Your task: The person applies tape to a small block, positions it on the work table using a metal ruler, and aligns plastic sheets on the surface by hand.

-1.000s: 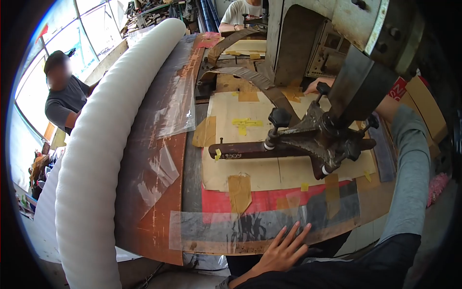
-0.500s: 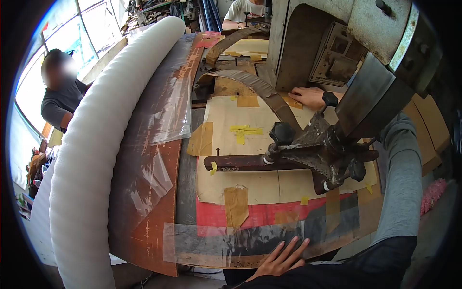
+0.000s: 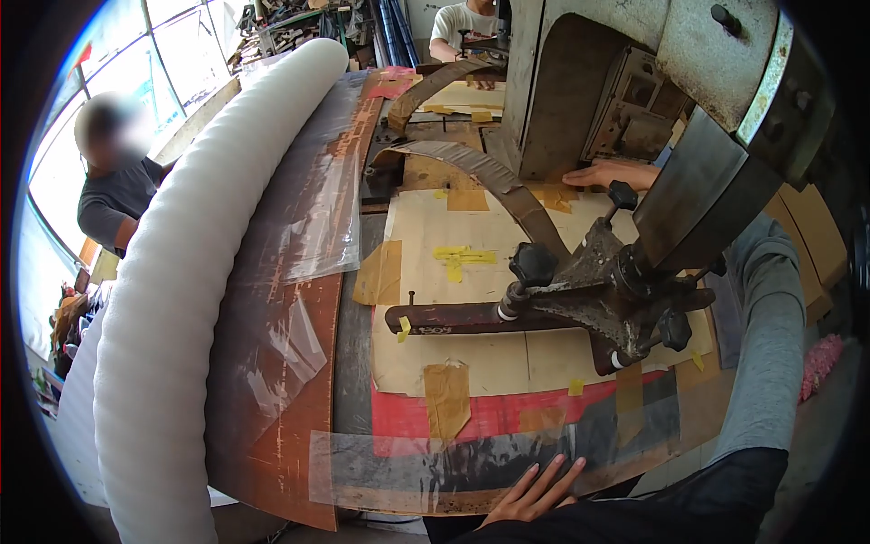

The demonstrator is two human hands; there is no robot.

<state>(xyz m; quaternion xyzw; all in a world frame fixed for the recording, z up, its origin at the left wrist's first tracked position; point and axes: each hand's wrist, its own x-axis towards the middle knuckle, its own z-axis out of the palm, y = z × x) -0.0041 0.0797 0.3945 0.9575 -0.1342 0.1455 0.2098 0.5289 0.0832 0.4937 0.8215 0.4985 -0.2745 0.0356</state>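
My left hand rests with fingers apart on the front edge of the work surface, over clear plastic film. My right hand reaches behind the machine's arm to the far side of the beige board, beside brown tape near the machine's column; it holds nothing that I can see. Between my hands, a dark metal bracket with black knobs hangs over the board, its long bar pointing left. A curved taped strip arches down to the board behind the bar.
A long roll of white foam runs along the left, beside a reddish-brown sheet under clear plastic. One person is at the far left behind the roll, another at the back. Cardboard boxes stand at the right.
My right hand first came further into view from behind the machine, then shifted slightly right with its fingers straighter. My left hand has slid slightly toward me. The view has shifted a little.
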